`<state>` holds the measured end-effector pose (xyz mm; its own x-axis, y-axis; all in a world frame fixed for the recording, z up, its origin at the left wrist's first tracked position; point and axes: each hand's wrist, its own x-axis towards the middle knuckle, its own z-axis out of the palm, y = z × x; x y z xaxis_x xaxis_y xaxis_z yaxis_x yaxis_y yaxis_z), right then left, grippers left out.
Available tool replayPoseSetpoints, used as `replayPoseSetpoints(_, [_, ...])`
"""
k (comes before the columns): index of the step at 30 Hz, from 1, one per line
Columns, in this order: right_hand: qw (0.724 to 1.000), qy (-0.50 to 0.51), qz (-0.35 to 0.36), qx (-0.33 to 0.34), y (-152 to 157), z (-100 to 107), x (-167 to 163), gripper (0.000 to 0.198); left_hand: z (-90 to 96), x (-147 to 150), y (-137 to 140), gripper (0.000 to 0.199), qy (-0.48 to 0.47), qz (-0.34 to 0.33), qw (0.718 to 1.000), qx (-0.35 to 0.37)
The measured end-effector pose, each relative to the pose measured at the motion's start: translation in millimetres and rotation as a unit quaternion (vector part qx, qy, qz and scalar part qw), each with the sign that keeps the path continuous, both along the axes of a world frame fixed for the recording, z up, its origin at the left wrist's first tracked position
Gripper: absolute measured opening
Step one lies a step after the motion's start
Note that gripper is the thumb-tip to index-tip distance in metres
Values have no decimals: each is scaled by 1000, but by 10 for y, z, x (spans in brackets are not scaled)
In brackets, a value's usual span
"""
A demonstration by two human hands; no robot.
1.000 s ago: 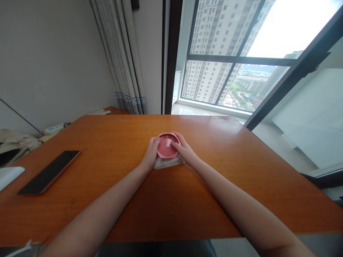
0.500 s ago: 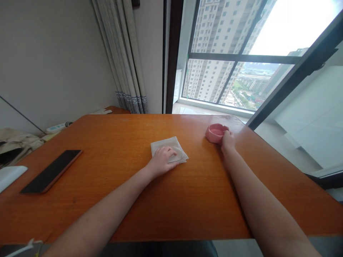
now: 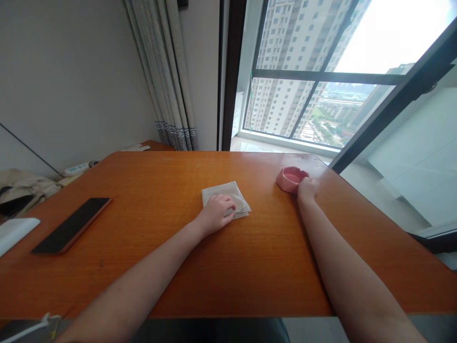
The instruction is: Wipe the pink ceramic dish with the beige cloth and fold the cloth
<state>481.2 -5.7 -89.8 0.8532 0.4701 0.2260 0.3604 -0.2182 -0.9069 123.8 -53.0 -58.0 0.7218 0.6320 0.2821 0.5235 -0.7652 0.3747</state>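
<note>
A folded white cloth (image 3: 233,193) lies flat near the middle of the wooden table (image 3: 164,181). My left hand (image 3: 216,212) rests on its near side, fingers curled in against the fabric and covering part of it. Farther right, a pink ashtray (image 3: 288,181) with notches in its rim sits close to the far right corner. My right hand (image 3: 307,187) grips its right edge, with the thumb and fingertips partly hidden. The inside of the ashtray that I can see is plain pink.
A dark phone or tablet (image 3: 73,226) lies on the left, with a white object (image 3: 16,233) beside it. Beyond the left edge are a power strip (image 3: 79,167) and crumpled fabric (image 3: 26,188). A white cable (image 3: 34,327) is at the near left. A window stands behind.
My right hand and the ashtray have shifted slightly to the right. The fingers of my left hand have curled in more on the cloth, which stays nearly in place.
</note>
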Motion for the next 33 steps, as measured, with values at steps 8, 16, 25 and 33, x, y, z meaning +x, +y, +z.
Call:
replayPoseSetpoints(8, [997, 0, -57, -61, -96, 190, -70, 37, 56, 42, -61, 11, 24, 26, 999, 5])
replayPoseSetpoints(16, [896, -326, 282, 103, -460, 534, -1621, 50, 282, -119, 65, 16, -144, 161, 976, -4])
replayPoseSetpoints(25, [704, -347, 564, -255, -751, 269, -2347, 52, 268, -1029, -157, 27, -426, 297, 784, -340])
replayPoseSetpoints(33, [726, -366, 444, -376, -711, 380, -2270, 61, 126, -1454, -19, 19, -448, 394, 778, -197])
